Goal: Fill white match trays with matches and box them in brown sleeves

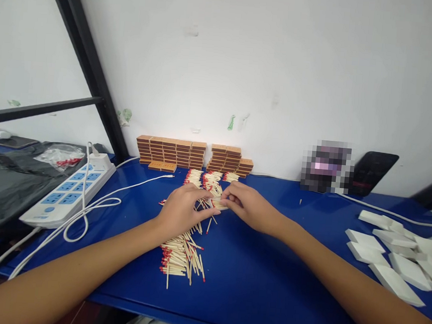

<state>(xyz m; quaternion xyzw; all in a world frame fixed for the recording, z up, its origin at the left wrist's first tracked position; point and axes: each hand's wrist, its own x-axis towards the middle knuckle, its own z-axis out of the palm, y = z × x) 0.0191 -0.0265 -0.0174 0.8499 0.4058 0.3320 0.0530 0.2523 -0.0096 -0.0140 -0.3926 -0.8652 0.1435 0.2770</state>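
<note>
My left hand (pixel 184 205) and my right hand (pixel 248 205) meet over the middle of a blue table (pixel 266 277). Both pinch a small bundle of matches (pixel 218 203) between their fingertips. A loose heap of red-tipped matches (pixel 183 255) lies under and in front of my left hand. More matches in neat groups (pixel 209 179) lie just beyond the hands. Stacked brown matchboxes (pixel 171 152) stand in rows against the white wall, with a second stack (pixel 231 161) to their right.
A white power strip (pixel 70 189) with white cables (pixel 94 207) lies at the left, beside black plastic (pixel 2 183). Several white inner trays (pixel 400 259) are spread at the right. A dark phone (pixel 372 170) leans on the wall.
</note>
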